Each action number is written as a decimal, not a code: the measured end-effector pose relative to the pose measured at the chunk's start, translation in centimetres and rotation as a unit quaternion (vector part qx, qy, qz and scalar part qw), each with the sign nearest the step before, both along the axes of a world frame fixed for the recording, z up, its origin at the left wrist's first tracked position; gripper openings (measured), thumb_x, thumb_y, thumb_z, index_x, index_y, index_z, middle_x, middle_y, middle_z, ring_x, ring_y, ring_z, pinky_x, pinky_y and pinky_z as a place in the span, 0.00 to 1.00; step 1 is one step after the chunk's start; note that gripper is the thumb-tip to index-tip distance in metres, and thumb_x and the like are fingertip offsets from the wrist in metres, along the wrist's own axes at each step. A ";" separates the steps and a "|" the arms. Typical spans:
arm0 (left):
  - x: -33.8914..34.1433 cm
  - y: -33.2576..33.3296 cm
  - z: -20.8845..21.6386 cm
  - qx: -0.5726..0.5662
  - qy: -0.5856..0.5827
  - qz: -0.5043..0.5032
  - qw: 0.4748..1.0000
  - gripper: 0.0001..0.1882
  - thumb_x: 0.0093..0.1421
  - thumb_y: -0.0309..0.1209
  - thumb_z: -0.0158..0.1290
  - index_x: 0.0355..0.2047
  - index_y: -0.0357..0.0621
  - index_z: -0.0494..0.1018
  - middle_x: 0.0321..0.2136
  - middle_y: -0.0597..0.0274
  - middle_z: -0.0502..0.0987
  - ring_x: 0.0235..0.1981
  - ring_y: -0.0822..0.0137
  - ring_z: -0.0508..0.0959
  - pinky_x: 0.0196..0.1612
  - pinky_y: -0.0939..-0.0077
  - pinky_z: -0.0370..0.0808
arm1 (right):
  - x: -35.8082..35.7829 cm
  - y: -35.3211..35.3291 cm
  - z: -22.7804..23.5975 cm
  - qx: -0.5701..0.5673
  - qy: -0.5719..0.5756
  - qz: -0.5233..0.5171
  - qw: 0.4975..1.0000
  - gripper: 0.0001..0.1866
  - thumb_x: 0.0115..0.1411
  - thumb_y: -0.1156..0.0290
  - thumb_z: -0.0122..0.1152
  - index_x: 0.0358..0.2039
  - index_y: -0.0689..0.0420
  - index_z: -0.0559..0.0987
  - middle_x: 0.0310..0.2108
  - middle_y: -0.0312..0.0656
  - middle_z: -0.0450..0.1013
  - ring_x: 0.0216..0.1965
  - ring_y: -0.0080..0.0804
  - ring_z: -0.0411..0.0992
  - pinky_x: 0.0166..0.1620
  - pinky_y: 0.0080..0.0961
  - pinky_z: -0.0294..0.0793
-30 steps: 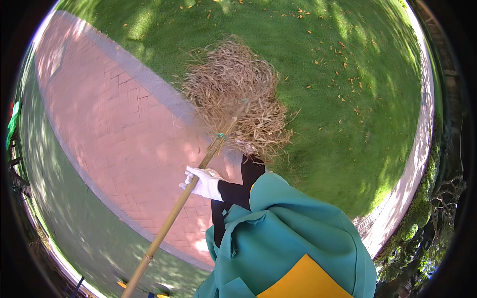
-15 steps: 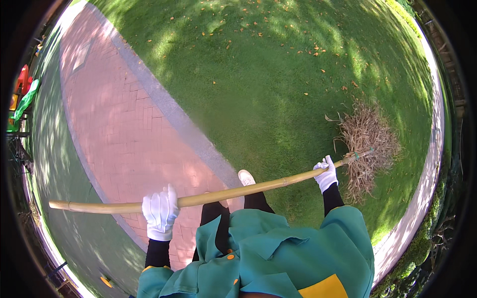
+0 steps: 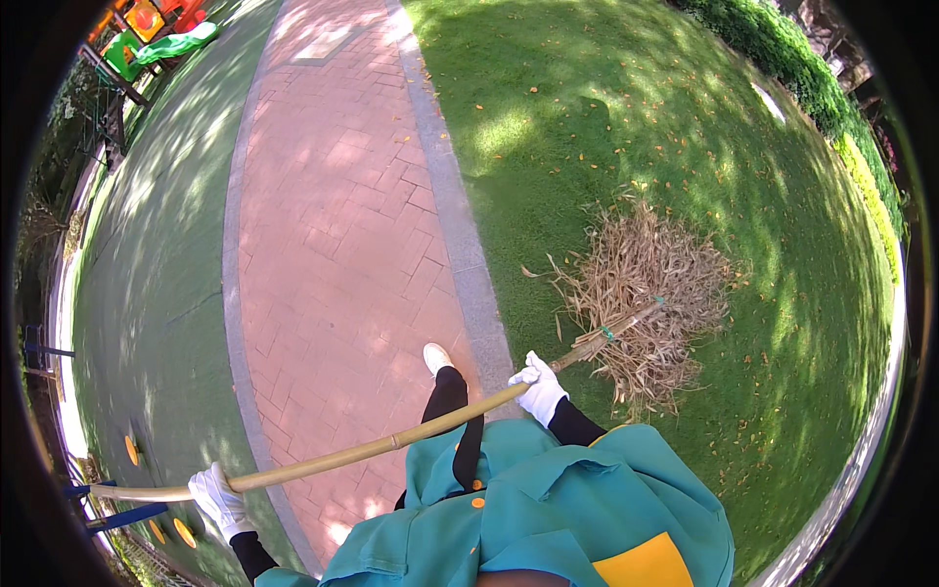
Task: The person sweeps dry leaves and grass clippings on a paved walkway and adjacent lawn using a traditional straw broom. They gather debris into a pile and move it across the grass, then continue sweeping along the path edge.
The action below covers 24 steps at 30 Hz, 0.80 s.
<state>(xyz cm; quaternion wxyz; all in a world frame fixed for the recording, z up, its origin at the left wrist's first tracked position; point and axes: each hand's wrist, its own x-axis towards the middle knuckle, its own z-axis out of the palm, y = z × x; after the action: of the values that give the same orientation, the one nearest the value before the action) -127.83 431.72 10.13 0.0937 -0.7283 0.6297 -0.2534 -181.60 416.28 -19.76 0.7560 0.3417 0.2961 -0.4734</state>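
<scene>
A long bamboo-handled broom slants across in front of my body. Its bushy head of dry brown twigs and leaves is over the grass at the right, bound to the pole with green ties. My left hand, in a white glove, is closed round the pole near its far left end. My right hand, gloved the same way, grips the pole a little below the broom head. Whether the bristles touch the grass I cannot tell.
A pink brick path with a grey stone edging runs ahead under my feet. Lawn with scattered fallen leaves lies to the right, green ground to the left. Colourful play equipment stands far left; a hedge borders the far right.
My body has turned left, so the path now lies straight ahead. The broom head sits nearer the middle, the pole tilts more steeply, and my left hand is lower and further left.
</scene>
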 end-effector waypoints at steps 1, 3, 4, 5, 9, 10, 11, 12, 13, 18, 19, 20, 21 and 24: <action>1.7 1.5 0.5 0.002 0.002 0.036 0.999 0.03 0.47 0.26 0.48 0.21 0.46 0.65 0.17 0.58 0.63 0.23 0.55 0.66 0.32 0.61 0.62 | 3.2 -2.9 0.6 0.025 -0.022 0.013 0.999 0.18 0.64 0.58 0.49 0.17 0.46 0.65 0.05 0.24 0.55 0.08 0.19 0.55 0.24 0.24 0.64; 2.9 5.2 1.7 0.014 -0.028 0.125 0.992 0.04 0.46 0.28 0.49 0.20 0.45 0.65 0.17 0.57 0.64 0.24 0.54 0.66 0.31 0.61 0.62 | 9.1 -7.6 1.7 0.045 -0.003 0.086 0.995 0.18 0.65 0.57 0.47 0.18 0.46 0.64 0.05 0.24 0.53 0.06 0.20 0.53 0.22 0.25 0.62; 3.0 6.9 2.5 0.004 -0.006 0.138 0.990 0.04 0.46 0.29 0.49 0.20 0.46 0.65 0.17 0.57 0.64 0.24 0.54 0.66 0.29 0.61 0.62 | 11.9 -9.4 2.2 0.022 -0.025 0.115 0.993 0.18 0.65 0.58 0.47 0.18 0.47 0.63 0.06 0.25 0.54 0.07 0.21 0.52 0.21 0.26 0.62; 2.7 8.4 3.2 -0.001 0.039 0.232 0.972 0.08 0.40 0.28 0.54 0.23 0.47 0.69 0.17 0.58 0.68 0.25 0.52 0.69 0.32 0.60 0.64 | 14.9 -11.1 2.6 0.046 -0.015 0.128 0.991 0.17 0.64 0.60 0.49 0.18 0.48 0.63 0.07 0.27 0.55 0.07 0.22 0.53 0.21 0.28 0.63; -2.6 13.0 6.3 0.140 -0.060 0.447 0.881 0.07 0.45 0.33 0.54 0.25 0.49 0.78 0.20 0.56 0.77 0.25 0.55 0.77 0.31 0.58 0.70 | 25.7 -15.6 3.3 -0.037 0.104 0.298 0.948 0.12 0.60 0.63 0.57 0.28 0.55 0.66 0.08 0.33 0.56 0.09 0.31 0.56 0.20 0.36 0.67; -4.3 13.1 7.1 0.116 -0.074 0.399 0.907 0.06 0.45 0.33 0.54 0.24 0.49 0.78 0.17 0.57 0.75 0.22 0.54 0.77 0.28 0.60 0.71 | 28.2 -16.5 3.5 -0.083 0.133 0.329 0.931 0.13 0.59 0.64 0.58 0.31 0.58 0.66 0.09 0.35 0.56 0.10 0.32 0.56 0.19 0.37 0.66; -5.7 12.6 7.8 0.204 -0.065 0.509 0.833 0.06 0.45 0.33 0.54 0.24 0.50 0.77 0.15 0.59 0.75 0.18 0.55 0.76 0.24 0.60 0.71 | 30.4 -17.2 3.7 -0.107 0.093 0.331 0.933 0.14 0.59 0.63 0.58 0.33 0.58 0.65 0.09 0.35 0.56 0.10 0.33 0.56 0.17 0.37 0.65; -7.8 11.9 8.3 0.125 -0.063 0.450 0.882 0.05 0.45 0.34 0.55 0.23 0.51 0.76 0.14 0.58 0.75 0.18 0.54 0.77 0.23 0.60 0.72 | 32.6 -18.6 3.7 -0.099 0.078 0.352 0.927 0.14 0.60 0.63 0.57 0.33 0.58 0.65 0.10 0.35 0.56 0.10 0.32 0.56 0.17 0.36 0.64; -9.5 10.5 8.8 0.149 -0.031 0.516 0.843 0.05 0.46 0.35 0.55 0.24 0.52 0.76 0.16 0.56 0.76 0.20 0.53 0.78 0.26 0.59 0.74 | 34.4 -19.7 3.7 -0.109 0.043 0.364 0.924 0.14 0.60 0.62 0.57 0.34 0.57 0.64 0.11 0.35 0.56 0.11 0.32 0.56 0.17 0.35 0.65; -14.7 -0.8 10.9 0.165 -0.001 0.497 0.852 0.05 0.50 0.36 0.54 0.26 0.53 0.76 0.18 0.59 0.77 0.21 0.56 0.79 0.24 0.59 0.73 | 40.1 -26.2 4.9 -0.141 -0.011 0.403 0.904 0.14 0.61 0.59 0.55 0.29 0.55 0.65 0.11 0.34 0.58 0.13 0.33 0.62 0.18 0.30 0.66; -14.6 -3.4 11.6 0.164 -0.035 0.478 0.862 0.04 0.50 0.36 0.54 0.26 0.54 0.76 0.17 0.60 0.76 0.20 0.57 0.78 0.23 0.60 0.72 | 40.2 -28.0 5.3 -0.126 -0.015 0.401 0.907 0.14 0.61 0.59 0.56 0.30 0.55 0.65 0.11 0.33 0.58 0.14 0.33 0.62 0.18 0.30 0.66; -13.8 -6.2 12.3 0.163 -0.067 0.454 0.873 0.03 0.50 0.36 0.54 0.26 0.56 0.76 0.16 0.61 0.76 0.19 0.58 0.77 0.22 0.60 0.71 | 39.7 -30.1 5.7 -0.139 -0.034 0.375 0.916 0.14 0.61 0.59 0.56 0.30 0.55 0.65 0.11 0.33 0.58 0.14 0.33 0.62 0.19 0.31 0.67; -12.7 -8.5 12.7 0.159 -0.094 0.429 0.884 0.02 0.50 0.36 0.54 0.25 0.57 0.76 0.16 0.62 0.76 0.17 0.59 0.76 0.20 0.60 0.70 | 38.8 -31.8 5.9 -0.143 -0.040 0.353 0.924 0.15 0.60 0.59 0.56 0.31 0.55 0.64 0.11 0.34 0.58 0.14 0.33 0.63 0.19 0.31 0.67; -6.8 -16.5 15.2 0.150 -0.126 0.293 0.936 0.06 0.45 0.38 0.58 0.26 0.59 0.77 0.12 0.63 0.73 0.12 0.58 0.71 0.16 0.61 0.65 | 34.4 -36.1 6.6 -0.105 -0.041 0.298 0.948 0.14 0.60 0.60 0.58 0.32 0.55 0.67 0.12 0.33 0.63 0.17 0.33 0.66 0.25 0.32 0.70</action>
<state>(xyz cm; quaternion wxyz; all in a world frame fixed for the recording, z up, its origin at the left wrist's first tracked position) -134.61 415.18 25.30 0.3505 -0.8202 0.4020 -0.2070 -147.18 380.13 -13.20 0.9058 0.1758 0.3015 -0.2400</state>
